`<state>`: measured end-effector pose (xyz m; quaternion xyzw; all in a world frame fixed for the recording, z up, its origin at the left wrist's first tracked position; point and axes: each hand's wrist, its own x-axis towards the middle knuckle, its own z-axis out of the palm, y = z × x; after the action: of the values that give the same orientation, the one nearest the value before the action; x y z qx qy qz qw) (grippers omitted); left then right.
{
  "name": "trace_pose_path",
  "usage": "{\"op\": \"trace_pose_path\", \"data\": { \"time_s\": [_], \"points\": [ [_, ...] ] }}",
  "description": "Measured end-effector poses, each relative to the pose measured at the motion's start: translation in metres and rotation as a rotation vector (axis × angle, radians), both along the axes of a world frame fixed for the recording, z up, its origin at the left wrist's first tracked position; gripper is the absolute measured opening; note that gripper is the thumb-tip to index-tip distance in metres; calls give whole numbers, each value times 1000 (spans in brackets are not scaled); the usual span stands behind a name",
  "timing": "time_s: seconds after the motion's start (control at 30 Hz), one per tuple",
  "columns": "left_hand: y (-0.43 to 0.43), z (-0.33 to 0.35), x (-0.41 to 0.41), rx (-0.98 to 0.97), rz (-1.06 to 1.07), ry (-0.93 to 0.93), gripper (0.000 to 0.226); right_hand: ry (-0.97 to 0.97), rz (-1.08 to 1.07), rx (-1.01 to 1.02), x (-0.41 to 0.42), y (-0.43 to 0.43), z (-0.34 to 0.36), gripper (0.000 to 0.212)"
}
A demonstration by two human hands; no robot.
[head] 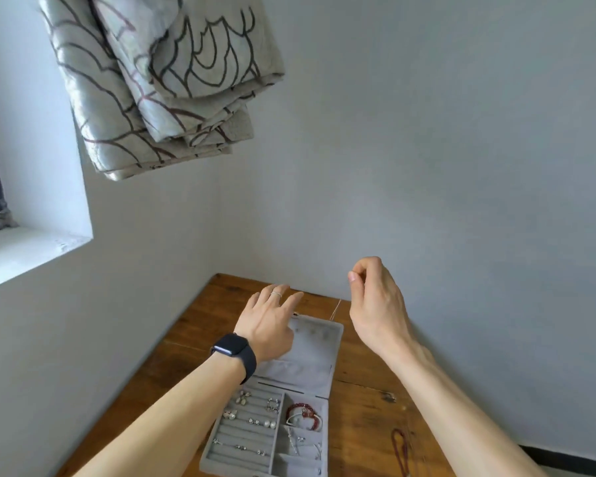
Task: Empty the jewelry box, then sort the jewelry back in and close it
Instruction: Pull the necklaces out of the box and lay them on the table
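Grey velvet jewelry box (234, 460) open on the wooden counter (358, 425), near the far corner by the wall (461, 166), lid (319, 352) folded flat back toward that wall. Left hand (267, 321), with a dark smartwatch (229, 349) on the wrist and a thin ring (276, 294) on one finger, stretched over the lid's inner panel, fingers straight and spread, gripping nothing visible; contact with the panel not clear. Right hand (375, 297) raised above the counter just right of the lid, thumb and forefinger pinched together on a fine chain (335, 309) hanging as a thin line down to the lid's far right corner. Hands apart, the lid's far edge between them. In the tray's left half, ring rolls with pearl earrings (267, 423) and small studs tucked into several rows. In the upper right compartment, a red bead bracelet (305, 413) coiled with a pale band; below it, small silver pieces too fine to name. On the bare counter right of the box, a dark red bead necklace (400, 449), apart from the box. Up left, a patterned curtain (159, 80) bunched above a white window sill (21, 249).
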<state>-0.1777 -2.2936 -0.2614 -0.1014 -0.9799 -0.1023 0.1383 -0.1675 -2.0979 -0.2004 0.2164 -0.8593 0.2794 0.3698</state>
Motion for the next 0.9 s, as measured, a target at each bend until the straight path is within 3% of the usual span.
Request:
{"op": "trace_pose_path", "data": {
  "time_s": [0.27, 0.4, 0.6, 0.7, 0.8, 0.9],
  "points": [
    [22, 62, 51, 210, -91, 39, 62, -238, -71, 192, 25, 7, 23, 10],
    [28, 65, 57, 121, -82, 36, 59, -236, -83, 135, 35, 9, 17, 10],
    [29, 37, 45, 63, -27, -116, 62, -161, -48, 24, 42, 15, 24, 11],
    [40, 31, 46, 366, -107, -222, 62, -219, -9, -23, 46, 20, 25, 11],
    [50, 43, 55, 861, -270, -364, 33, -420, 51, -72, 54, 28, 19, 10],
    [50, 53, 64, 1039, -382, -575, 22, -534, 93, -97, 59, 41, 14, 6]
  ]
}}
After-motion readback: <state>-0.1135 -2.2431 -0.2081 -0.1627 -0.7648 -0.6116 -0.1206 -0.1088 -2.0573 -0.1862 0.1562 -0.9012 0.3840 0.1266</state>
